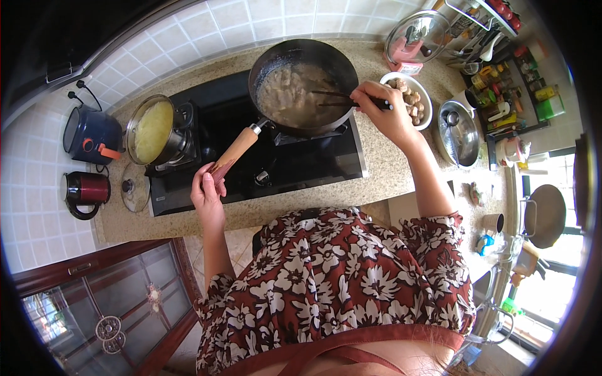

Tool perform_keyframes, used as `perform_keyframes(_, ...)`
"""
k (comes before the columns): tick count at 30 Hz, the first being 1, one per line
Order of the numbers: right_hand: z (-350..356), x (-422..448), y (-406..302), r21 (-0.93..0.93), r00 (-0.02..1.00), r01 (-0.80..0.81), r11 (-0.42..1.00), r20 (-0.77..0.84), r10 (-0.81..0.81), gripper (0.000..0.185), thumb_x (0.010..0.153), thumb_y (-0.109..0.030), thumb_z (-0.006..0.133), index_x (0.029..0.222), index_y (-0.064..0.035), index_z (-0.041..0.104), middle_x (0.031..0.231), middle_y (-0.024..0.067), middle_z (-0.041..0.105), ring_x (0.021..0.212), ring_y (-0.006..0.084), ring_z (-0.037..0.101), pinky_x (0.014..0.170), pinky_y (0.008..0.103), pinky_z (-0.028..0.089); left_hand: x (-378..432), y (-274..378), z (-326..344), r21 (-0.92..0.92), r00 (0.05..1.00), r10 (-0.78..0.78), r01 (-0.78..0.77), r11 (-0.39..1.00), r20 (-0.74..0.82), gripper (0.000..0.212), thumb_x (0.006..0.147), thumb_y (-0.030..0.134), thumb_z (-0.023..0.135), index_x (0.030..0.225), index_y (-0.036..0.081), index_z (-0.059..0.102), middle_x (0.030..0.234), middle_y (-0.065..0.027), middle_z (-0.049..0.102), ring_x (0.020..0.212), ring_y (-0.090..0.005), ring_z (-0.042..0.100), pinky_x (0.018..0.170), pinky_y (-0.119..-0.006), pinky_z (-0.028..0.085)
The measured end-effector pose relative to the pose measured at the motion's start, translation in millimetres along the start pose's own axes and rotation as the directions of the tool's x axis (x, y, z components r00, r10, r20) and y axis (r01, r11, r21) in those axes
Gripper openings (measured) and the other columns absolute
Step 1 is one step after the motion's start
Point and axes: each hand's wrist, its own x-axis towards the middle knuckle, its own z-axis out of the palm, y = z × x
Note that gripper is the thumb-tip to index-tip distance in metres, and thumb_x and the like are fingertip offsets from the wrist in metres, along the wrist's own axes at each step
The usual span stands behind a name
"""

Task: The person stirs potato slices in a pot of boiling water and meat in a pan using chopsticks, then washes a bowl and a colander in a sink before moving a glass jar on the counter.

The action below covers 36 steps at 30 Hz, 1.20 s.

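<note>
A dark deep frying pan (256,77) sits on the right burner of the black glass gas hob (225,117). In it, pieces of pale meat (287,91) lie in cloudy, bubbling liquid. My left hand (209,190) grips the end of the pan's wooden handle (237,149). Dark chopsticks (336,96) are held in my right hand (388,110), their tips apart over the pan's contents. Just beyond that hand stands a white bowl (428,101) of browned meat chunks (413,101), partly hidden by the hand.
On the left burner stands a steel pot (129,141) with yellowish contents. A glass lid (136,188), red kettle (89,192) and blue appliance (94,134) stand left. Rightward are a steel basin (442,141) holding a ladle (452,120), an upright glass lid (418,35) and a spice rack (517,89).
</note>
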Motion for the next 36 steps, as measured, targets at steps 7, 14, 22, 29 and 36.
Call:
perform_keyframes(7, -1, -24, -11, 0.023, 0.994, 0.022, 0.999, -0.106, -0.019, 0.008, 0.084, -0.006, 0.063, 0.084, 0.0015, 0.061, 0.071, 0.0109, 0.059, 0.064, 0.0177, 0.057, 0.060, 0.0278, 0.044, -2, 3, 7, -0.074, 0.999, -0.027, 0.024, 0.997, -0.041, 0.030, 0.098, 0.025, 0.046, 0.110, 0.000, 0.057, 0.076, -0.0043, 0.058, 0.055, -0.0070, 0.043, 0.051, -0.019, 0.035)
perform_keyframes(14, -1, -36, -19, 0.008, 0.987, 0.024, 1.000, -0.157, -0.023, 0.008, 0.084, -0.006, 0.062, 0.083, 0.0026, 0.060, 0.071, 0.0123, 0.058, 0.064, 0.0217, 0.057, 0.061, 0.0300, 0.045, 5, 5, 1, -0.045, 0.995, -0.096, 0.096, 0.994, 0.008, 0.026, 0.096, 0.025, 0.048, 0.096, 0.000, 0.057, 0.067, -0.0037, 0.056, 0.045, -0.0063, 0.042, 0.041, -0.020, 0.032)
perform_keyframes(22, 10, -53, -17, 0.091, 0.976, -0.025, 0.996, -0.212, 0.044, 0.010, 0.085, -0.007, 0.062, 0.083, 0.0020, 0.061, 0.073, 0.0115, 0.059, 0.065, 0.0225, 0.058, 0.060, 0.0305, 0.044, 11, 9, -2, -0.030, 0.981, -0.192, 0.193, 0.981, 0.026, 0.028, 0.096, 0.027, 0.049, 0.094, 0.000, 0.057, 0.064, -0.0040, 0.055, 0.042, -0.0061, 0.042, 0.037, -0.020, 0.030)
perform_keyframes(29, 26, -63, -11, 0.185, 0.941, -0.081, 0.979, -0.310, 0.137, 0.011, 0.086, -0.010, 0.061, 0.087, 0.0014, 0.062, 0.073, 0.0096, 0.059, 0.065, 0.0180, 0.057, 0.061, 0.0290, 0.044, 7, 7, -6, -0.153, 0.959, -0.257, 0.274, 0.950, 0.121, 0.035, 0.096, 0.034, 0.049, 0.102, 0.001, 0.058, 0.071, -0.0032, 0.058, 0.049, -0.0068, 0.043, 0.046, -0.020, 0.033)
perform_keyframes(36, 30, -87, 0, 0.817, 0.713, -0.022, 0.576, -0.391, 0.581, 0.026, 0.096, -0.018, 0.048, 0.099, 0.0062, 0.055, 0.093, 0.0139, 0.059, 0.088, 0.0236, 0.064, 0.081, 0.0346, 0.055, -9, -16, -16, -0.310, 0.892, -0.434, 0.451, 0.837, 0.125, 0.059, 0.094, 0.056, 0.033, 0.113, 0.004, 0.053, 0.080, -0.0052, 0.058, 0.059, -0.0119, 0.046, 0.055, -0.023, 0.036)
